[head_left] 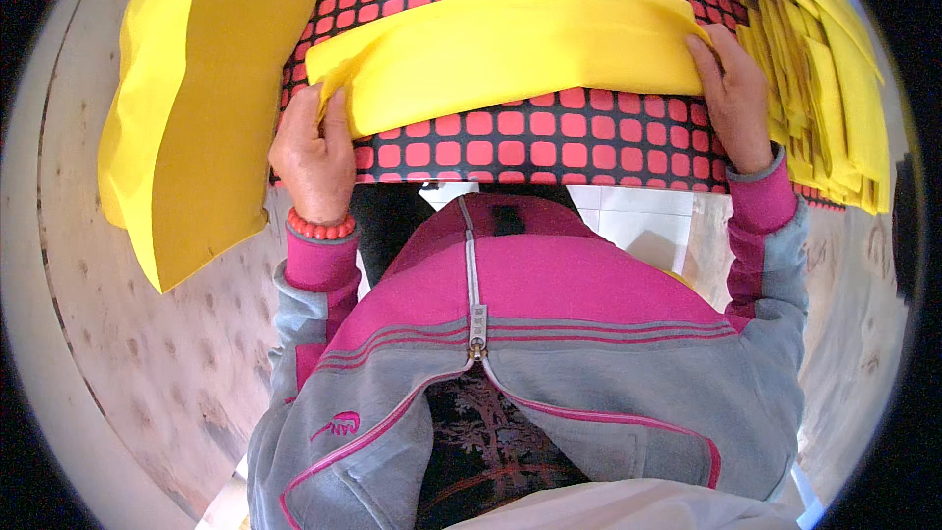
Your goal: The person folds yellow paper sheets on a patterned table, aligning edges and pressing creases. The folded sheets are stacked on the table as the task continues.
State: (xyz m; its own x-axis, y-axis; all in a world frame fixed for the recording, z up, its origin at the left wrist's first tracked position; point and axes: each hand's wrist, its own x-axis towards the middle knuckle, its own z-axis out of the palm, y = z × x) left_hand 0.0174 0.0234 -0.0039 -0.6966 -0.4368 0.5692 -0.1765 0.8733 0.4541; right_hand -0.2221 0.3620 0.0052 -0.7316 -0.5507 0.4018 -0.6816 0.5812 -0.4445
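A folded strip of yellow cloth [510,49] lies stretched crosswise over the red-and-black checked table cover [510,152]. My left hand [316,152] pinches its left end between thumb and fingers, where the cloth puckers. At the opposite end, my right hand [731,88] grips the edge, with the thumb along the front and the fingers bent over the corner. The strip looks fairly flat between the two hands, and its lower edge shows a slight fold near the middle.
To the left, a large stack of yellow cloth [211,88] hangs over the table's side. Many folded yellow pieces [824,88] are piled on the right side. A pale, marked floor or wall surface [167,353] shows beyond the table at the left.
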